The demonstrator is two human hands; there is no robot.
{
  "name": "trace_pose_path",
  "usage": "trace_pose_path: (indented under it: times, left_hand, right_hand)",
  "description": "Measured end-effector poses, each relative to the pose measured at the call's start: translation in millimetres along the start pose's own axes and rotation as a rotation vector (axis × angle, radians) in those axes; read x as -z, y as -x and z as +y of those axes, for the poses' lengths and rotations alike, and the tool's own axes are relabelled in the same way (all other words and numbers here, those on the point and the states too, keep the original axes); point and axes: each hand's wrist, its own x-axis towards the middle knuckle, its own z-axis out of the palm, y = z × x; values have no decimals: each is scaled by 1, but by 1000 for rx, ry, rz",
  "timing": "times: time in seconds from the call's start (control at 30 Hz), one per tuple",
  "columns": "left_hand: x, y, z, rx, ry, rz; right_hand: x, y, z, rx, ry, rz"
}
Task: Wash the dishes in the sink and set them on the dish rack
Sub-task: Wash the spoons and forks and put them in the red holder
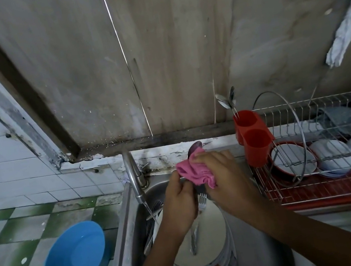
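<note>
**2 hands, 1 spoon, 1 cloth above the sink**

Grip: your left hand [180, 204] is curled closed around the lower end of 1 spoon [195, 148]. Only the spoon's bowl shows, poking up past the pink cloth [195, 175]. Your right hand [219, 169] grips that cloth, fingers folded over it and the spoon's shaft. Both hands hang over the sink [262, 256], near its back rim.

Counts:
- 1 stack of plates [203, 259] sits in the basin; the number of plates cannot be counted.
- 1 fork [201, 201] is over the stack, just under your left hand. Held or lying, cannot tell.
- More cutlery [154, 209] lies left of it, blurred.
- 1 faucet [134, 175] runs a thin stream just left of your left hand.
- 1 dish rack [320, 187] stands right of the sink.
- 1 red 2-cup holder [254, 142] at the rack's left end holds 2 spoons [227, 100].
- White dishes [333, 156] stand in rows behind it.
- 1 blue dipper [74, 256] rests on the chequered counter [6, 244] at left.

Room: the holder is near your right hand. Open wire floor shows along the rack's front edge.
</note>
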Motion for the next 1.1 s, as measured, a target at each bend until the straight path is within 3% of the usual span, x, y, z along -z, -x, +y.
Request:
trace_pose_path:
  times: [0.07,0.13,0.3,0.43,0.5,0.63,0.73,0.93,1.1]
  left_hand:
    - [0,0,3,53,26,-5]
    - [1,0,6,63,56,-17]
    - [9,-2,10,41,22,-32]
    - [13,-5,11,57,-99,89]
    - [20,-5,6,68,-133,139]
    - [23,1,3,103,-87,79]
    - [17,2,4,150,-31,41]
    - [14,0,8,17,-143,43]
    - [13,4,8,-24,-234,11]
  right_hand:
    - [1,-4,4,41,50,66]
    - [0,-4,-2,3,25,26]
    - [13,-18,-13,-259,-298,-42]
    - [27,-27,-22,-441,-577,-156]
    - [38,-35,-18,-484,-638,-121]
    - [56,-59,0,-359,-419,104]
    - [45,-64,13,-222,-168,42]
    - [2,-17,12,240,149,-182]
    - [2,-30,20,-3,145,-147]
